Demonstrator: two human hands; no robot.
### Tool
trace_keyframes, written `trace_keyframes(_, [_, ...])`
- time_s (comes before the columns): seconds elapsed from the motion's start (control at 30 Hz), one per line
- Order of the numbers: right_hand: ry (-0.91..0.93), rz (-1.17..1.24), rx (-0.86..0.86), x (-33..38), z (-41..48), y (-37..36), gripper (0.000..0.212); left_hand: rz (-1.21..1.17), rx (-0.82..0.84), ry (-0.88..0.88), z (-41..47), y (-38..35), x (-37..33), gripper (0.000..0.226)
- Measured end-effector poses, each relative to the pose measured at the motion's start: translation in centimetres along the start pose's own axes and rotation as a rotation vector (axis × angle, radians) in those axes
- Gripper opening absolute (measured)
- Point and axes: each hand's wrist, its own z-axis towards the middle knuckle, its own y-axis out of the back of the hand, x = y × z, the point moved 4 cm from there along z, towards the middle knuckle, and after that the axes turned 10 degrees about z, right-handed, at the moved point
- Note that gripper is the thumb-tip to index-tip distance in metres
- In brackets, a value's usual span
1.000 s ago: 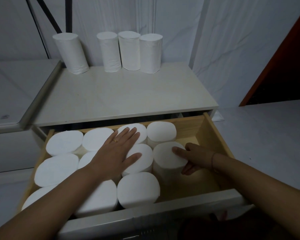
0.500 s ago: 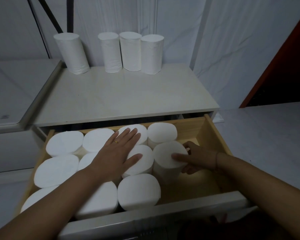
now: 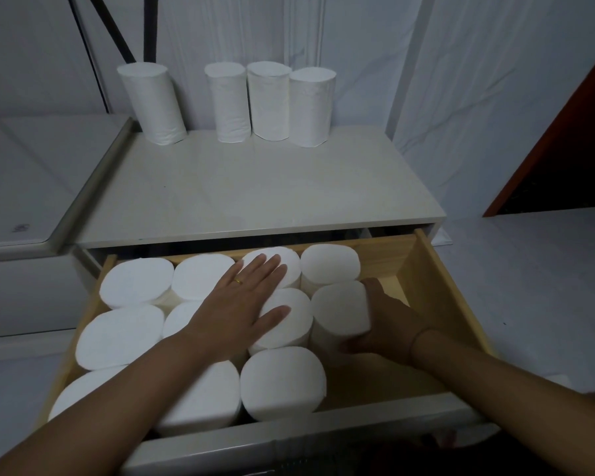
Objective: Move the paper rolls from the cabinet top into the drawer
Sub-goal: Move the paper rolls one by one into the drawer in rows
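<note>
White cylindrical paper roll (image 3: 339, 314) is seated in pale wooden drawer (image 3: 437, 290).
Right hand (image 3: 389, 324) is moved to its 3 o'clock flank, fingers curled round it; left hand (image 3: 241, 304) is kept flat, fingers spread.

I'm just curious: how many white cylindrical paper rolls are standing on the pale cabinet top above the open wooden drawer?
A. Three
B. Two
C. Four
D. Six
C: on the pale cabinet top, a lone white paper roll stands at the left and three more white paper rolls stand side by side, making four.
</note>
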Motion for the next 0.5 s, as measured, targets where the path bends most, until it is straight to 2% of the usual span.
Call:
trace_keyframes(0.2, [-0.053,0.003,-0.042,-0.2,0.0,0.0,0.094,0.005,0.003,0.006,0.1,-0.3,0.1,0.068])
trace_keyframes(0.43, [-0.020,-0.081,0.042,0.8,0.1,0.9,0.101,-0.024,-0.035,0.011,-0.3,0.3,-0.1,0.066])
trace_keyframes(0.5, [-0.015,-0.148,0.044,2.1,0.1,2.1,0.097,-0.027,-0.086,0.029,-0.2,1.1,0.0,0.067])
